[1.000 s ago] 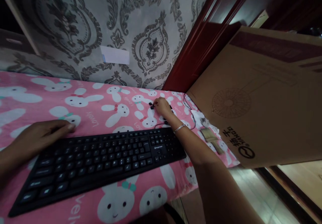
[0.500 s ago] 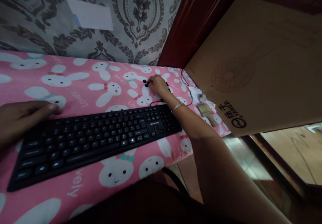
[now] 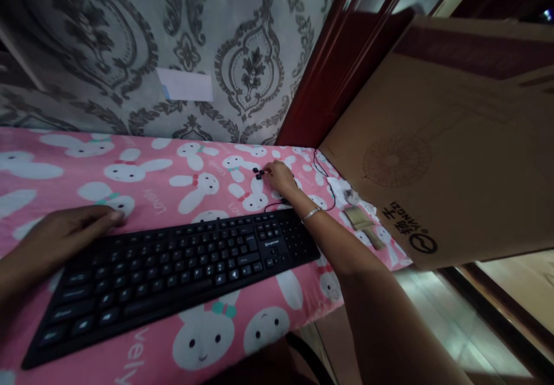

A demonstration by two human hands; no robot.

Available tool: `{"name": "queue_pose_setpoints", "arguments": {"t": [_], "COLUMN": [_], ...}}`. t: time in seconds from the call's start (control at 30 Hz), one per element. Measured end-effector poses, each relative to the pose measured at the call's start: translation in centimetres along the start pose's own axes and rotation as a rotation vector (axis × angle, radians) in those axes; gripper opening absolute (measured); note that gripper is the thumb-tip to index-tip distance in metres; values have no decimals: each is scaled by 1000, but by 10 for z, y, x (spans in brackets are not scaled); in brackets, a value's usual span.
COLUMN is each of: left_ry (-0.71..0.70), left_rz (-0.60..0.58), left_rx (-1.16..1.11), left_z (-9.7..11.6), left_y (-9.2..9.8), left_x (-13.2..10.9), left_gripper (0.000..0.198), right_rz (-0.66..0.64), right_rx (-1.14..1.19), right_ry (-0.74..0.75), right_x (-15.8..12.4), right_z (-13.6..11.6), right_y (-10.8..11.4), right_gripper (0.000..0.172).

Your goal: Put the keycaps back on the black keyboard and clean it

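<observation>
A black keyboard (image 3: 173,269) lies across a pink rabbit-print tablecloth (image 3: 164,183). My left hand (image 3: 64,235) rests flat on the cloth at the keyboard's far left corner, fingers together, holding nothing. My right hand (image 3: 281,178), with a silver bracelet on the wrist, reaches beyond the keyboard's right end. Its fingertips touch small black keycaps (image 3: 258,172) lying on the cloth. Whether a keycap is pinched between the fingers is hidden. A thin black cable (image 3: 322,171) curls just right of that hand.
A large cardboard box (image 3: 441,160) leans at the table's right edge. A small brush (image 3: 361,223) and a white crumpled cloth (image 3: 341,189) lie beside it. Patterned wallpaper with a white label (image 3: 186,85) backs the table; a dark red door frame (image 3: 341,56) stands right.
Only the head camera has shifted, dipping and rising again. My right hand stays at the keycaps and my left hand stays at the keyboard's corner.
</observation>
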State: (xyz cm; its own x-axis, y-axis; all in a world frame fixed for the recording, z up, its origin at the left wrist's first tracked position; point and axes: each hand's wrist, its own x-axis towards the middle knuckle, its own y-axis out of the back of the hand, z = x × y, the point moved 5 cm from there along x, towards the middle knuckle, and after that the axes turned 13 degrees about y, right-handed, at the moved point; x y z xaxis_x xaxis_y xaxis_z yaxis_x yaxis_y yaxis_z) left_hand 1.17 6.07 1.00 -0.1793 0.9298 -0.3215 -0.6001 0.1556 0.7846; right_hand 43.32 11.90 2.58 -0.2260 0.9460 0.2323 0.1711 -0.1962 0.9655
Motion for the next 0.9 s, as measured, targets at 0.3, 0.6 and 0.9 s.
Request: {"name": "queue_pose_setpoints", "arguments": {"t": [0.3,0.6,0.9], "left_ry": [-38,-73,-62], "left_rz": [-10,1,-9], "left_rx": [-101,-144,-128], "left_z": [-1,0,1], "left_y": [-1,-1,0], "left_x": [-5,-6,-8], "left_gripper": [58,46,49], "right_rz": [-4,-11,-23], "right_rx": [-6,7,-19], "right_ry": [-23,-71,-65], "right_x": [3,-2,1], "right_z": [-5,-8,-14], "right_y": [1,-8,-15], "right_gripper": [28,27,26]}}
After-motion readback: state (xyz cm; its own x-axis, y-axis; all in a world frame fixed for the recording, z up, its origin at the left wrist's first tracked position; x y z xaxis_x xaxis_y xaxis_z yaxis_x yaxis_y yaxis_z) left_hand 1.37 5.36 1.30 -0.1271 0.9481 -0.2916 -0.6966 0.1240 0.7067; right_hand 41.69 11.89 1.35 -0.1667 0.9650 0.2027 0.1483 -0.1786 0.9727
